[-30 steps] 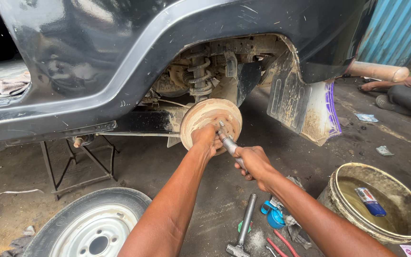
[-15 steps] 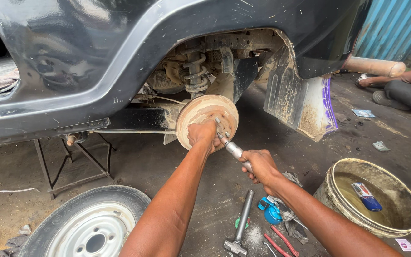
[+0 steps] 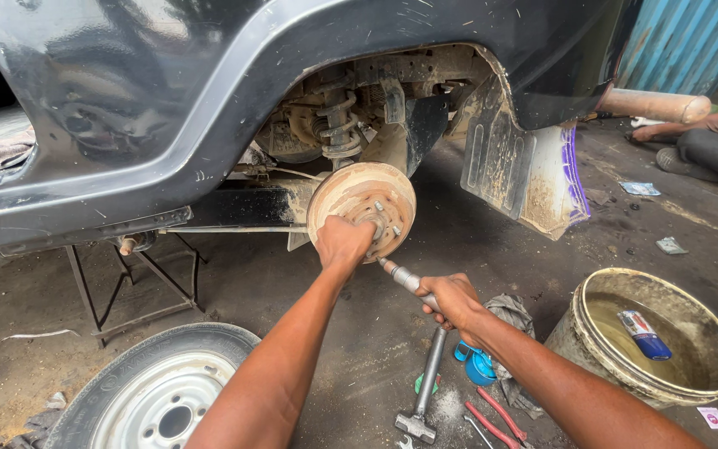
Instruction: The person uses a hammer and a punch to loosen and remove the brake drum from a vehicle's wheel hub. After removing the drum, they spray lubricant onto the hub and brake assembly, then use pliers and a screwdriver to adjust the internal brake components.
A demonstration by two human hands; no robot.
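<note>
The stained concrete floor (image 3: 359,349) carries a loose wheel (image 3: 155,391) near left, a hammer (image 3: 425,387) and red pliers (image 3: 496,420) near centre, a bucket (image 3: 708,378) right, and a metal stand (image 3: 126,283) far left.

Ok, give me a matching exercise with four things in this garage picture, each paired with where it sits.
Things:
1. left hand
2. right hand
3. spare wheel
4. bucket

Places:
A. lying flat on the ground, lower left
B. on the brake drum
C. lower right, murky liquid inside
D. gripping the metal tool handle

Pairs: 1-B, 2-D, 3-A, 4-C
</note>
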